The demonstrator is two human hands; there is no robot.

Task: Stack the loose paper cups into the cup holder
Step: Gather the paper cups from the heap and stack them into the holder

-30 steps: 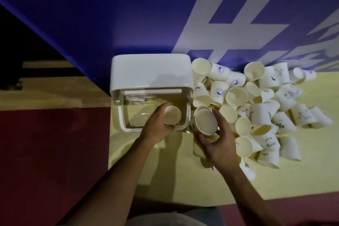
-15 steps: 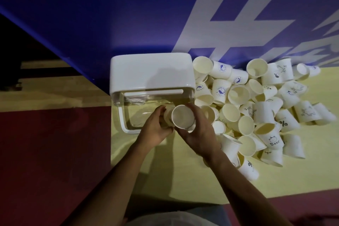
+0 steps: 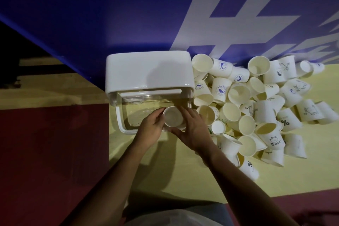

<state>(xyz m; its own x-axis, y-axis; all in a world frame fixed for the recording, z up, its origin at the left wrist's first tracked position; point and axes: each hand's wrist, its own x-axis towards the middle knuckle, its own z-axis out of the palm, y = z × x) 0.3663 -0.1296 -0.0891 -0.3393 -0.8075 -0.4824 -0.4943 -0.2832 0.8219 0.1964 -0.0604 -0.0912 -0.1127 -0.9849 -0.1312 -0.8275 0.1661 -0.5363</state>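
Observation:
The cup holder is a white-lidded box with a clear front, standing on a yellow mat against a blue wall. A white paper cup, mouth toward me, sits at the holder's clear front opening. My left hand grips its left side. My right hand curls round its right side and underside. Whether other cups are nested under it is hidden by my fingers. A big heap of loose paper cups, several with printed logos, lies to the right of the holder.
The yellow mat extends toward me in front of the holder. Dark red floor lies left of the mat. The blue wall with white lettering rises right behind the holder and the heap.
My right hand carried a cup from the heap leftward to the holder's front, where my left hand held another cup. Both hands now close round one visible cup there.

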